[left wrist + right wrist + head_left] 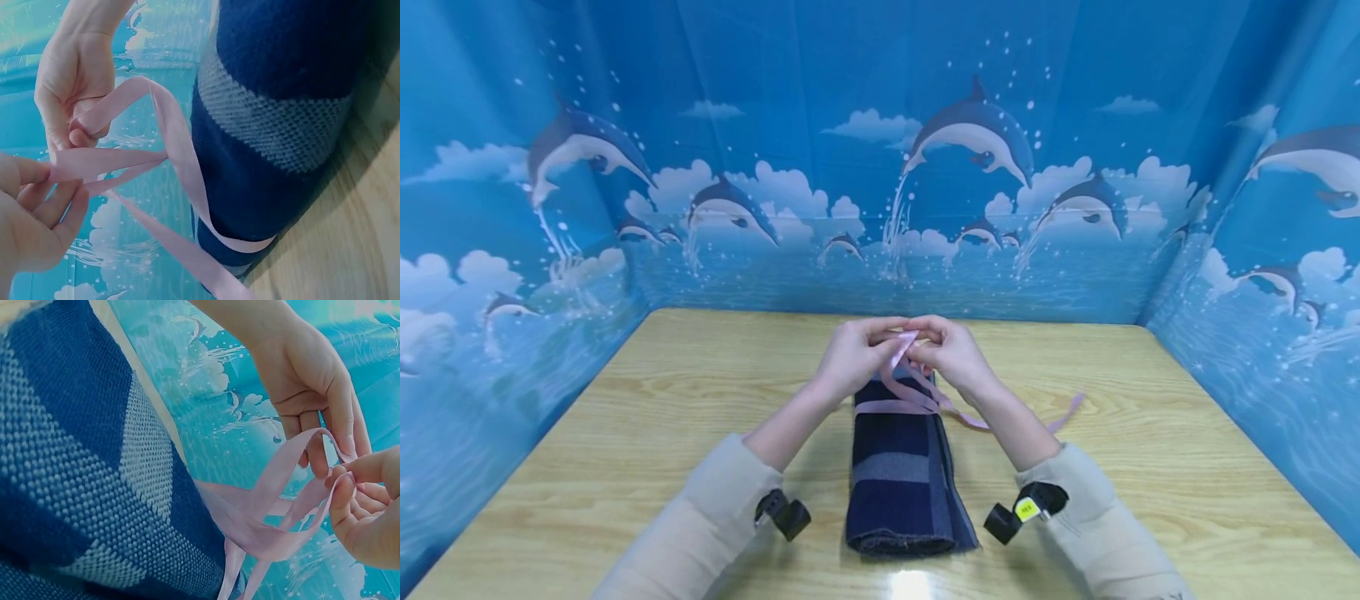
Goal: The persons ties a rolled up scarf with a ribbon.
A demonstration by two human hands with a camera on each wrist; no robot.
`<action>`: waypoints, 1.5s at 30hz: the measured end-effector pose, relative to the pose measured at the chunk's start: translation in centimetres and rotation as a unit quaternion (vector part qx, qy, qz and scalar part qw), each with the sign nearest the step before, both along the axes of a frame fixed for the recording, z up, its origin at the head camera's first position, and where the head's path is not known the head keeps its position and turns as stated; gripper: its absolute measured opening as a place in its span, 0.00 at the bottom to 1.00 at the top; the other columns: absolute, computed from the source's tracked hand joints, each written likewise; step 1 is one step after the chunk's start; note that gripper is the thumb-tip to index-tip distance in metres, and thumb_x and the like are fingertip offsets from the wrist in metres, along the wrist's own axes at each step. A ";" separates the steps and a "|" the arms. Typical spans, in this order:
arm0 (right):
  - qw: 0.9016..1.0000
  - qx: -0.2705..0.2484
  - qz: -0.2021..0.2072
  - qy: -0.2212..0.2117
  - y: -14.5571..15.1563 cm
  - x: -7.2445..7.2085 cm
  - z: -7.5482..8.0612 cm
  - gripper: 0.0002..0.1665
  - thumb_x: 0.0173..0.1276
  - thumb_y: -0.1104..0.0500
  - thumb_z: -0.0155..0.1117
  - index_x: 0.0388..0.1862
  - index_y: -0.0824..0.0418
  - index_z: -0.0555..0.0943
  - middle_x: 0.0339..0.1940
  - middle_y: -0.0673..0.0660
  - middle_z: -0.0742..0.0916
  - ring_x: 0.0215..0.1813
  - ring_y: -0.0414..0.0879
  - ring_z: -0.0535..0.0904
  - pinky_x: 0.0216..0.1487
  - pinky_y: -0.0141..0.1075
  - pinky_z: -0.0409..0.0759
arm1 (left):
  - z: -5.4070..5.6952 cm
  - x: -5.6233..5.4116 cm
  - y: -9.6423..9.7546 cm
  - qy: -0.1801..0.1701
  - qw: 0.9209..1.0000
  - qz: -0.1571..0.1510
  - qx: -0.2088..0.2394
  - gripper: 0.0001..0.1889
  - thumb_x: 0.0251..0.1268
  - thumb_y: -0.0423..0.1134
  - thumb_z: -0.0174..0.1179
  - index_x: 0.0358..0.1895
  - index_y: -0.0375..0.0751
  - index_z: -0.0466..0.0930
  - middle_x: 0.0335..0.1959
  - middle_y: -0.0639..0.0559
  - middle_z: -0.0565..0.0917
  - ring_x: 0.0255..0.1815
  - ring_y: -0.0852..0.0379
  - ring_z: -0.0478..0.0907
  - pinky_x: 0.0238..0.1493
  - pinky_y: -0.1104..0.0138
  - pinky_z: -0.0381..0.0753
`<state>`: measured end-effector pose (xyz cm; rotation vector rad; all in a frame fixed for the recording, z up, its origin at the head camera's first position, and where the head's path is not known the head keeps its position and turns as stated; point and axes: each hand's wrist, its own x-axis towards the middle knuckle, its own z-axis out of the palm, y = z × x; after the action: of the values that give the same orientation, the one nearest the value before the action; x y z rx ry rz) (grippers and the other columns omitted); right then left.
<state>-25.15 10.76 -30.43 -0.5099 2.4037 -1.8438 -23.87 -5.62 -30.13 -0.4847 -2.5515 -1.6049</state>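
A navy and grey woven cloth (891, 467), rolled or folded into a long bundle like a scarf, lies lengthwise on the table. A pink ribbon (895, 407) runs around its far part. Above that far end, my left hand (854, 357) pinches a looped piece of the ribbon (106, 164) between thumb and fingers. Fingertips almost meet where my right hand (953, 357) pinches another part of the ribbon (275, 540). Both wrist views show ribbon loops rising off the cloth (144, 456) to the fingers. Whether a knot lies under the loops, I cannot tell.
One loose ribbon tail trails right across the wooden table (700, 375), passing behind the right forearm. Blue dolphin-print curtains (865, 167) enclose the table at the back and both sides. A black camera is strapped to each wrist.
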 end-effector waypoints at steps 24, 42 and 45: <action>0.999 -0.027 -0.007 -0.033 -0.1 0.4 0.1 0.30 0.59 0.71 0.60 0.62 0.67 0.68 0.55 0.64 0.78 0.21 0.38 0.76 0.24 0.31 0.75 | -1.7 -0.1 1.0 0.036 0.993 0.042 0.105 0.13 0.61 0.31 0.59 0.49 0.37 0.82 0.39 0.44 0.85 0.41 0.55 0.81 0.36 0.70 0.78; 0.999 0.042 -0.006 0.000 0.1 0.8 0.5 0.34 0.59 0.68 0.64 0.65 0.65 0.66 0.57 0.62 0.75 0.28 0.46 0.77 0.22 0.30 0.72 | -1.4 0.0 1.2 0.090 0.992 0.079 0.045 0.10 0.59 0.30 0.60 0.43 0.38 0.84 0.32 0.48 0.85 0.34 0.58 0.81 0.35 0.66 0.79; 0.998 0.066 -0.006 -0.001 0.2 0.8 0.4 0.34 0.59 0.67 0.65 0.65 0.65 0.66 0.54 0.61 0.76 0.30 0.48 0.78 0.22 0.31 0.71 | -1.5 0.1 1.2 0.093 0.992 0.077 0.037 0.10 0.59 0.29 0.59 0.43 0.37 0.83 0.32 0.48 0.85 0.33 0.57 0.81 0.34 0.67 0.80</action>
<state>-24.36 10.91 -29.98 -0.4822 2.5107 -1.6751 -23.81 -4.43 -31.59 -0.3986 -2.3241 -1.5182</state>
